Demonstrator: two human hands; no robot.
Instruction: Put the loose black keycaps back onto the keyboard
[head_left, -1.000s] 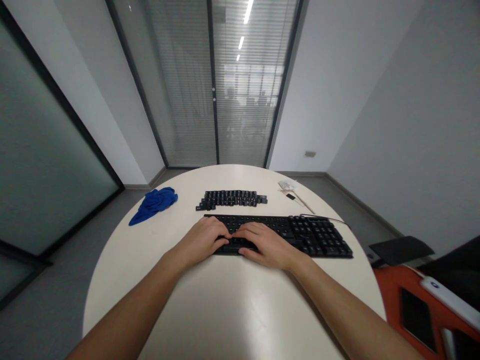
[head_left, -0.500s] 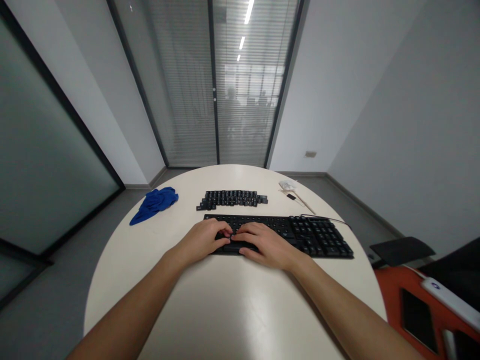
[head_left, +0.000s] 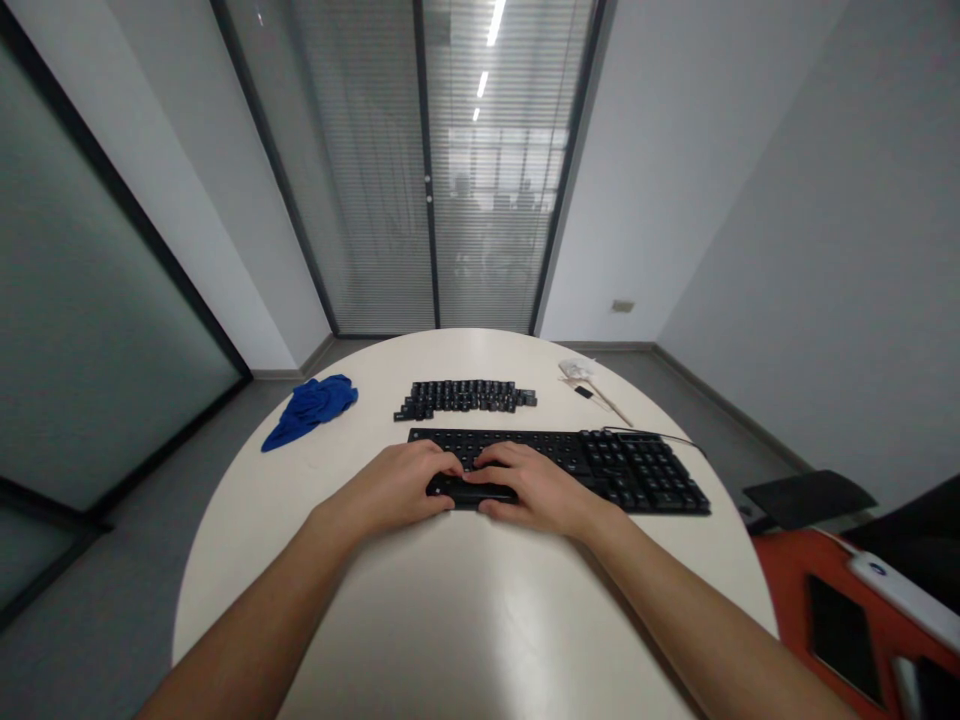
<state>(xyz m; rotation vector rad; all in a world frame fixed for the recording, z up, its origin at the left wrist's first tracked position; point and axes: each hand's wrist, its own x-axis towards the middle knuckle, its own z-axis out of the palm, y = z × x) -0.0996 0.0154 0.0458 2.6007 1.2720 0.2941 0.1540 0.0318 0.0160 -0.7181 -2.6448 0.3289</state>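
Pale round worktop [head_left: 420, 620] | black keyboard [head_left: 600, 470] before the person, loose keycaps [head_left: 465, 396] beyond | left hand [head_left: 409, 485]: thumb has dropped to the keyboard's near edge, apart from the fingers | right hand [head_left: 536, 485] little changed | both grips: cannot tell if pinching | effect: work spot looks unchanged, front bar more exposed

**Left hand [head_left: 405, 486] and right hand [head_left: 534, 490] are lying close together just below mid-frame**

The left forearm [head_left: 262, 610] is slanting up from the lower left of the frame, the right forearm [head_left: 675, 610] from the lower right. Both hands are showing their backs and pointing inward, fingers bending. The forefingers are almost meeting at the centre; whether they are touching is unclear. On each hand the thumb is standing apart from the forefinger, nearer the bottom of the frame.
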